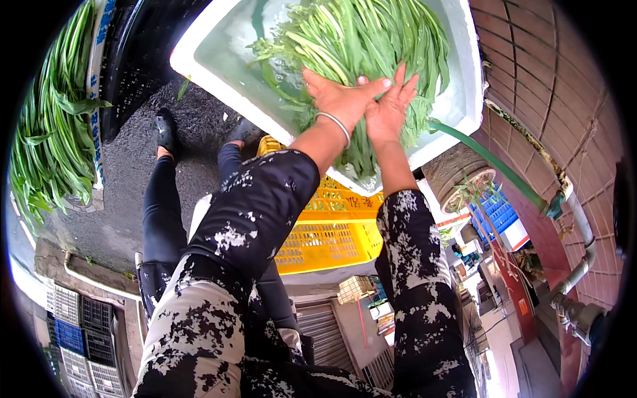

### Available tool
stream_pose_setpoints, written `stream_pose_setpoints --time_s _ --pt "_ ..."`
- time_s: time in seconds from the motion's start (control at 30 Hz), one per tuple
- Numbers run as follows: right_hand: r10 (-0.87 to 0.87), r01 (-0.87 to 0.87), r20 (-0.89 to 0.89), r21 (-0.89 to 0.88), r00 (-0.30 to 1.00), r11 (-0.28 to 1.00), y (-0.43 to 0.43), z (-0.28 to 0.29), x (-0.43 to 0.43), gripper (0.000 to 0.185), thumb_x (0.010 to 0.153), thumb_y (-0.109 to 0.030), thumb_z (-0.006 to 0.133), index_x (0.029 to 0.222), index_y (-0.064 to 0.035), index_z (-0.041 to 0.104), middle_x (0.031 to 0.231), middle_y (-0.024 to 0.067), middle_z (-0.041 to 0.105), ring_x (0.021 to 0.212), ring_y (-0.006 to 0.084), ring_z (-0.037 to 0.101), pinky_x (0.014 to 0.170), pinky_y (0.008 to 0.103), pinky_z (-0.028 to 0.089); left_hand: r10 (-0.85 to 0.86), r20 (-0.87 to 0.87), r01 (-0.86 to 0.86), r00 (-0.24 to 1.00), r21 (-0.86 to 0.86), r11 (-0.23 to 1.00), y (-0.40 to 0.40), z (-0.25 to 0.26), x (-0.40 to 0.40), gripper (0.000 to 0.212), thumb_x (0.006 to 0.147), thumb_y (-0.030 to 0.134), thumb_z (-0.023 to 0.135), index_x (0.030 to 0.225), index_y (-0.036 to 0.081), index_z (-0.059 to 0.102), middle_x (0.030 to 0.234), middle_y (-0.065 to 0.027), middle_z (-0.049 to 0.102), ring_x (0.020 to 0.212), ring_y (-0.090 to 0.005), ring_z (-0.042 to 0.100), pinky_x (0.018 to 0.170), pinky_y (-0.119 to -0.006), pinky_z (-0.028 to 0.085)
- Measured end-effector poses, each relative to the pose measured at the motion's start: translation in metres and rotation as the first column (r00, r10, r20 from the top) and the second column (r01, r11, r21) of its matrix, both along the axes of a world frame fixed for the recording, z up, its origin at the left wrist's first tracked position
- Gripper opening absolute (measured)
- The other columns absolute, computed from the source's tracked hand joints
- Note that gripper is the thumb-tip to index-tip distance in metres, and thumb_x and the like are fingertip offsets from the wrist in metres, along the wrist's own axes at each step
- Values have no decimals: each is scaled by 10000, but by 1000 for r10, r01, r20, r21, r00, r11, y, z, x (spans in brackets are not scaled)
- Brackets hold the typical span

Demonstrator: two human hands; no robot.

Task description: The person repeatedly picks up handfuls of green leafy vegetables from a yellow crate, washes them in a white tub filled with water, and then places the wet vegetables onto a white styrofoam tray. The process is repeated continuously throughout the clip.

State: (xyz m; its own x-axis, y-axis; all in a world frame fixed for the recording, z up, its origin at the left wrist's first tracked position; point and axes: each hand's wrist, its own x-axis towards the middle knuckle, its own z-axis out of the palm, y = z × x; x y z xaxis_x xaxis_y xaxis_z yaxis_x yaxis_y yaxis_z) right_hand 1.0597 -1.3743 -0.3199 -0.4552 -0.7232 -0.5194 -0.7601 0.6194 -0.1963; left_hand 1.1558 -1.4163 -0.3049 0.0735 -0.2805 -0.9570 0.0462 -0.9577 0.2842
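A white foam box (239,94) holds water and a large bunch of long-leaved green vegetables (368,35). My left hand (338,102), with a silver bangle at its wrist, lies on the bunch with its thumb stretched to the right; some of its fingertips are hidden among the leaves. Beside it, touching or nearly touching that thumb, my right hand (390,109) rests on the greens with its fingers spread. Stems and leaves hang down between my forearms at the near corner. A green hose (490,159) runs over the box's right side from a tap (555,206).
Yellow plastic crates (328,244) stand below the foam box. More long greens (59,114) lie at the far left beside a black container (142,54). Pipes (582,214) run along the tiled wall (562,74) at right. Stacked crates (72,333) stand lower left.
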Motion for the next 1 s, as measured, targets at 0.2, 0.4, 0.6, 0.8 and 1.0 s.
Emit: stream_pose_setpoints --time_s 0.2,0.4,0.6,0.8,1.0 --pt "25 -20 -92 59 995 998 -8 -24 31 999 688 -692 509 1415 -183 51 1440 209 -115 1320 436 -56 1011 595 155 109 -256 -124 960 -45 991 13 -61 28 1171 632 319 785 1335 -104 -51 1361 -290 220 1246 -290 311 1026 -284 247" --pt "103 -96 -203 44 974 994 -4 -48 33 1006 671 -644 575 1415 -200 63 1450 186 -97 1326 419 -56 1006 602 161 160 -404 -110 900 145 983 14 -76 39 1137 685 377 733 1366 -30 -82 1382 -231 244 1232 -278 330 994 -353 306" --pt "60 -57 -81 43 995 997 -5 -52 37 1027 651 -607 629 1413 -221 60 1441 206 -60 1310 455 6 1015 593 164 122 -136 -136 983 -101 986 30 -84 33 1125 715 339 721 1363 33 -147 1314 -211 356 1189 -283 369 942 -403 361" --pt "9 -9 17 3 1000 1000 1 -61 23 1107 594 -664 643 1409 -249 19 1428 244 -39 1303 460 81 1023 559 208 -77 -23 77 997 -6 997 28 -83 32 1044 740 347 698 1375 39 -72 1303 -199 374 1173 -257 382 936 -356 360" --pt "-70 54 202 84 977 995 -11 -52 13 1052 674 -596 628 1411 -194 -6 1406 315 -9 1314 415 130 1059 450 198 -29 -23 25 999 -170 985 34 -94 24 1082 698 436 700 1364 -53 3 1385 -282 178 1304 -338 190 1072 -341 169"
